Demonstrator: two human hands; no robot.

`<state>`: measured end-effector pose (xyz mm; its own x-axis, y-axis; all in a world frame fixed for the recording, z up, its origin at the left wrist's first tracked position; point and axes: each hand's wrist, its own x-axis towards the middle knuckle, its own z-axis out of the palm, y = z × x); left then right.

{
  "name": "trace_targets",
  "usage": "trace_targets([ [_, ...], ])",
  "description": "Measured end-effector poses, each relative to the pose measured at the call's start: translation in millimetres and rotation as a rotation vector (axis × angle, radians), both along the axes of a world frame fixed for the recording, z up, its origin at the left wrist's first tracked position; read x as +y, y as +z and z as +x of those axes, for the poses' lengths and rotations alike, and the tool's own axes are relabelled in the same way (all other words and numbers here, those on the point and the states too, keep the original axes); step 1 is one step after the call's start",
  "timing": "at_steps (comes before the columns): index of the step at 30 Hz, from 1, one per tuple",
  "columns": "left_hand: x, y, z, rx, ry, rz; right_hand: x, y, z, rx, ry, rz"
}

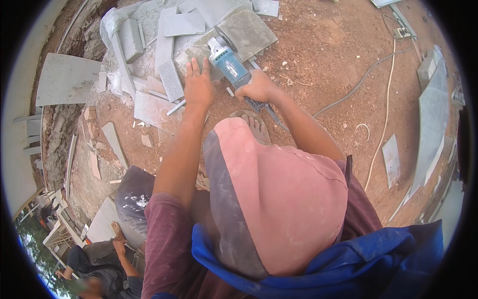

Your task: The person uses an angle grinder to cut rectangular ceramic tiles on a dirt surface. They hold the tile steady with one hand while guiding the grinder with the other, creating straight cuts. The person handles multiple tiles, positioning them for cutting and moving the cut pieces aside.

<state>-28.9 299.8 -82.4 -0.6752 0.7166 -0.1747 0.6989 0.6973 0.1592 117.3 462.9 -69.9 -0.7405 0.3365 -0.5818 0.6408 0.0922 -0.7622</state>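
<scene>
My right hand is wrapped around the rear body of a teal and grey angle grinder. The tool's head points away from me, and its round disc stands over a grey stone tile on the ground. Beside the grinder, on its left, my left hand is open with its fingers stretched forward. It holds nothing; whether the palm presses on the tile pieces under it, I cannot tell. Left of that hand lies a narrow grey tile strip, with a thin offcut nearby.
Tile pieces and rubble cover the far ground. A grey cable and a pale cord cross the dirt at right, near large slabs. Another person sits at lower left. My foot is close behind the grinder.
</scene>
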Motion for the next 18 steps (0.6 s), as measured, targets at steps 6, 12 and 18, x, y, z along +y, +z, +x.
trace_targets([
  [6,1.1,0.2,0.7,-0.009,0.007,-0.004,-1.0,-4.6,6.8,0.020,0.013,-0.010],
  [12,0.8,-1.1,1.1,0.004,-0.001,0.004,-1.5,-4.8,9.4,0.030,0.032,0.006],
  [18,0.7,-1.4,0.3,0.011,-0.004,0.012,-1.6,-14.7,6.6,0.035,0.019,-0.005],
])
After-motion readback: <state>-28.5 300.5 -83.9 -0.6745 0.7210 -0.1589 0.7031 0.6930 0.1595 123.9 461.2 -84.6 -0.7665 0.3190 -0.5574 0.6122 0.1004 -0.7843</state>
